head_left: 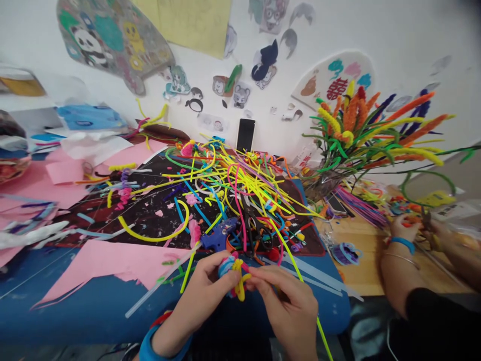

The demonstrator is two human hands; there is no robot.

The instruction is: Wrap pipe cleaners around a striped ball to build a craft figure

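Left hand [210, 286]: grasping multicoloured pipe-cleaner piece [237, 281], lower centre.
Right hand [287, 298]: pinching same piece at right edge.
Blue glue gun [220, 234]: lying just above, near frame centre.

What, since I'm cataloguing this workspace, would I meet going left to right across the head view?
Blue packet → left hand → multicoloured fuzzy piece → right hand → co-worker's blue wristband.
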